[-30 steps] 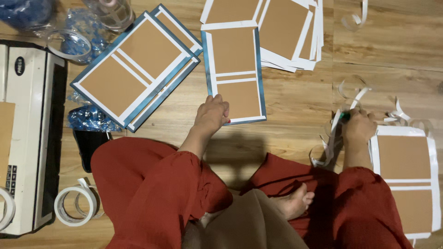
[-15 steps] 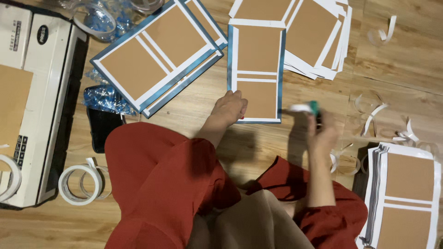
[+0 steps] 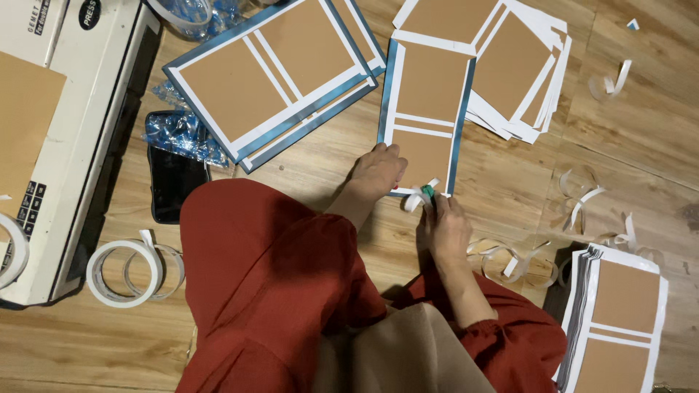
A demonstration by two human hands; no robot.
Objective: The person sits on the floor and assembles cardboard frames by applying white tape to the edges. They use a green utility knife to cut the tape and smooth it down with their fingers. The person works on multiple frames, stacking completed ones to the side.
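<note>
1. The left hand [image 3: 378, 173] lies flat, with the fingers together, on the lower left corner of a brown card with a blue border [image 3: 426, 116], and it holds the card down on the wooden floor [image 3: 510, 167]
2. The right hand [image 3: 445, 227] is at the bottom edge of the same card; its fingertips pinch a small green tool [image 3: 427, 192] and a curl of white backing strip [image 3: 416, 198]
3. The white strips across the middle and along the sides of this card seem to be still in place, so I judge that the peeling is only at its start, at the lower edge
4. Many loose white strips [image 3: 582, 200] lie on the floor at the right, which suggests that other cards are already done
5. A stack of similar cards [image 3: 626, 320] waits at the lower right, and more cards [image 3: 510, 65] are above, so much work is probably left
6. Two rolls of white tape [image 3: 135, 269] lie at the left, beside a white machine [image 3: 80, 124]
</note>
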